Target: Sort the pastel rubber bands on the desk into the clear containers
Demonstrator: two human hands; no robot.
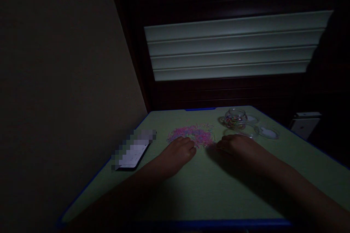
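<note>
A loose pile of small pink, purple and bluish bands [201, 135] lies spread on the green table [175, 198]. My left hand [182, 153] rests at the pile's near left edge, its fingers curled together; whatever they may hold is too small to make out. At the right end of the pile, my right hand [236, 145] is low over the table with its fingers bent and pressed together. Its fingertips are dark, and anything between them cannot be told. Behind my right hand stands a clear round jar [235, 118] with multicoloured bands inside.
Clear round lids or rings [269, 133] lie right of the jar. A phone-like device [133, 153], partly pixelated, lies at the table's left edge. A wall rises on the left, and a slatted panel [229, 47] stands behind. White boxes [304, 125] are beyond the right edge.
</note>
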